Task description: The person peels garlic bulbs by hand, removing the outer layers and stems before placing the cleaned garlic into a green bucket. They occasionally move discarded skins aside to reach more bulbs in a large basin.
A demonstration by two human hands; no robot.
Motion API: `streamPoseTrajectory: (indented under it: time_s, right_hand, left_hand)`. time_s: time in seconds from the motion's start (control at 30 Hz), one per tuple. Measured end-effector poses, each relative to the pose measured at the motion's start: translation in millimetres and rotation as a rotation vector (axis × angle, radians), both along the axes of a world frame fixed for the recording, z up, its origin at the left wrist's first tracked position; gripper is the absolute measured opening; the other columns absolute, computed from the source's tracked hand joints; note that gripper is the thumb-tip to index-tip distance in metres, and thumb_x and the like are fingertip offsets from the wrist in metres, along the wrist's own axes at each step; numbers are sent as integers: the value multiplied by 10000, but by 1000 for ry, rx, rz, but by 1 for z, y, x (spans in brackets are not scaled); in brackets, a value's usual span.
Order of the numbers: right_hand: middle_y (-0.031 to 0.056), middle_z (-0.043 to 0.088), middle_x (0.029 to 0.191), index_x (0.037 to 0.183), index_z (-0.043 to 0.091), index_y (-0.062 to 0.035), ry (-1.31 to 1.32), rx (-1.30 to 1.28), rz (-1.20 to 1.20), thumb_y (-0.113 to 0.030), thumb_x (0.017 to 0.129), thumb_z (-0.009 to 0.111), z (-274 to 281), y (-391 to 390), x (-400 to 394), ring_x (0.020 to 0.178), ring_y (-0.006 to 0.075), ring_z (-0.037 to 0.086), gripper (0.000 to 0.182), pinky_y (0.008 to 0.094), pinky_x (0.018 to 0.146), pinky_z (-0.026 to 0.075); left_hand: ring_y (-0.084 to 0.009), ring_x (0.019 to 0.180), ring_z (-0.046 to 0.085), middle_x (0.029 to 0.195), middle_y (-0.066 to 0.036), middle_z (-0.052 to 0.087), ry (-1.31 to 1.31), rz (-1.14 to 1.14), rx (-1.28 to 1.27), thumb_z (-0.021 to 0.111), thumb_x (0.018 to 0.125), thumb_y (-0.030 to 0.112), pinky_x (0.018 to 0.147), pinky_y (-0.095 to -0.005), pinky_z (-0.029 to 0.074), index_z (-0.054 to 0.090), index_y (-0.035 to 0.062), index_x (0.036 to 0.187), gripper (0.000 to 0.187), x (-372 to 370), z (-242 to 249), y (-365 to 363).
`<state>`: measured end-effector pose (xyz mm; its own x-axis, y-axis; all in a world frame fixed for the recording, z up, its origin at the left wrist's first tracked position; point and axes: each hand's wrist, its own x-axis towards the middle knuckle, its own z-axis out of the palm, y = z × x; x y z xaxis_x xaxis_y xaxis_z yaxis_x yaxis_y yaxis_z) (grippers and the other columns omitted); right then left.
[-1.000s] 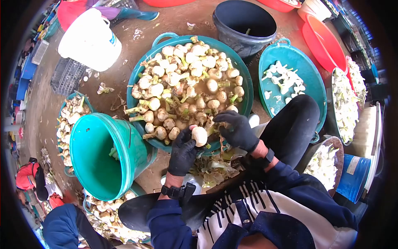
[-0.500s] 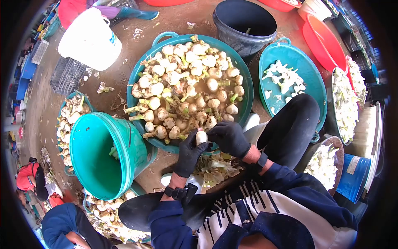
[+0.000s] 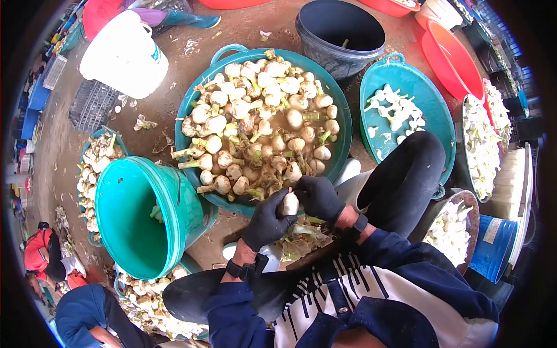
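Note:
My left hand (image 3: 264,223), in a black glove, is closed around a whitish garlic bulb (image 3: 289,204) in front of my lap. My right hand (image 3: 320,198), also gloved, is closed right beside the bulb's upper end. Its curled fingertips are hidden, so anything in them cannot be made out. Just beyond both hands is a wide green tub (image 3: 184,107) of brownish water, heaped with unpeeled garlic bulbs (image 3: 241,108) on short stems. Below my hands lies a pile of peeled husks and leaves (image 3: 306,239).
A green bucket (image 3: 130,223) lies tilted on the left, near a white bucket (image 3: 125,55). A black bucket (image 3: 340,35) stands behind the tub. Right of it, a teal tub (image 3: 429,98) holds some peeled garlic. Other people (image 3: 87,316) sit at the left edge.
Both hands have shifted slightly, and the garlic bulb has moved a little right and down, now tilted differently in my left hand. The view has drifted slightly.

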<state>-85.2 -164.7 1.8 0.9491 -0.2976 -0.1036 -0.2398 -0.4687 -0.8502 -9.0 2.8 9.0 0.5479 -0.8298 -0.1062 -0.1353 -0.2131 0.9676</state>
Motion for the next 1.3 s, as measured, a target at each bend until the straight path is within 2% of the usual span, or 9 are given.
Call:
streamPoseTrajectory:
  time_s: [0.13, 0.23, 0.33, 0.63, 0.73, 0.87, 0.97, 1.2, 1.3]
  right_hand:
    - [191, 631, 730, 825, 649, -24, 22, 238, 20, -139, 784, 637, 10, -12, 4, 694, 374, 626, 123, 400, 637, 498]
    - [196, 621, 712, 808, 643, -20, 63, 216, 20, -137, 787, 631, 7, -7, 0, 678, 364, 630, 120, 392, 629, 497]
    - [198, 618, 702, 791, 632, -6, 73, 48, 58, -148, 789, 634, -2, 2, -3, 670, 349, 638, 142, 393, 621, 492]
    - [245, 596, 689, 779, 610, 38, 198, 198, -61, -149, 809, 617, -11, 6, 0, 656, 315, 637, 190, 394, 628, 475]
    - [242, 603, 693, 794, 616, 42, 204, 283, -214, -141, 815, 618, -30, 6, 2, 663, 324, 636, 183, 398, 631, 475]
    - [238, 614, 716, 791, 621, 20, 66, 103, -264, -116, 825, 596, -38, 4, -3, 713, 384, 634, 142, 409, 640, 483]
    - [234, 615, 713, 792, 614, -3, 104, 9, -306, -109, 809, 610, -36, 1, -4, 721, 402, 628, 108, 420, 644, 487]
    - [138, 640, 863, 1070, 589, -69, -57, -342, 234, -147, 756, 701, 24, -7, -7, 756, 304, 639, 342, 359, 638, 504]
    - [119, 646, 841, 1083, 624, -73, -56, 104, 170, -191, 715, 785, 57, -1, 2, 673, 235, 646, 419, 309, 618, 508]
  left_hand:
    - [-259, 1086, 585, 1198, -197, 582, 22, 95, -75, 679, 811, 116, 917, -339, 457, 469, -27, 1291, 543, 0, -15, -1]
    - [-297, 1003, 625, 1109, -219, 613, -246, 136, 59, 678, 814, 154, 852, -347, 485, 534, -32, 1209, 459, -5, -24, -4]
    - [-329, 897, 648, 992, -231, 636, -27, 56, 381, 701, 789, 176, 770, -364, 505, 592, -45, 1085, 385, -4, -13, -7]
    - [-348, 852, 640, 938, -224, 626, -309, 181, 104, 694, 742, 92, 733, -372, 510, 602, -57, 1025, 333, -10, -17, -6]
    - [-296, 882, 639, 1011, -189, 629, -263, 110, -73, 682, 740, 59, 758, -355, 510, 582, -51, 1099, 389, -10, -8, -9]
    - [-219, 1107, 543, 1231, -118, 545, 419, 128, -121, 604, 819, 34, 934, -340, 455, 450, -28, 1296, 505, 0, 6, 2]
    - [-210, 1117, 532, 1262, -126, 520, 424, 218, -285, 553, 873, 108, 942, -321, 443, 432, -18, 1320, 480, 7, -6, 10]
    - [-123, 833, 575, 918, -67, 628, 500, 443, -76, 548, 911, 230, 735, -273, 469, 606, -18, 1056, 292, 7, -17, 7]
    - [-116, 761, 559, 873, -47, 622, 516, 477, -60, 547, 924, 290, 678, -283, 455, 608, -7, 991, 310, 0, -18, -4]
